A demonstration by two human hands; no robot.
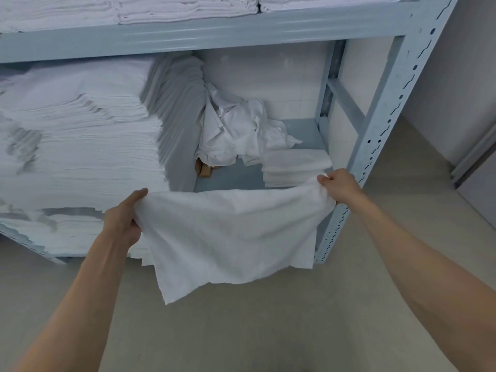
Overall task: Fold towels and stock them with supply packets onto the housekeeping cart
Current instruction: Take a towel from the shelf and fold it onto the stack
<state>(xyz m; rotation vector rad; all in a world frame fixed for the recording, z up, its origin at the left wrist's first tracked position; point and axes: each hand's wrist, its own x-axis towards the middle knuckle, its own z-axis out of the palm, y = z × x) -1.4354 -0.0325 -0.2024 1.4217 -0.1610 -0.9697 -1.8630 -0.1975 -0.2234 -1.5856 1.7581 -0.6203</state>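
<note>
A white towel hangs spread out in the air in front of the lower shelf. My left hand grips its upper left corner, thumb on top. My right hand pinches its upper right corner near the shelf post. The towel's lower edge droops unevenly toward the floor. A small stack of folded white towels lies on the shelf just behind the right hand. A crumpled heap of white cloths sits further back on the same shelf.
A tall stack of folded white linen fills the shelf's left side. More folded linen lies on the upper shelf. The blue-grey perforated post stands at right. A small brown object lies under the heap. Beige floor lies below.
</note>
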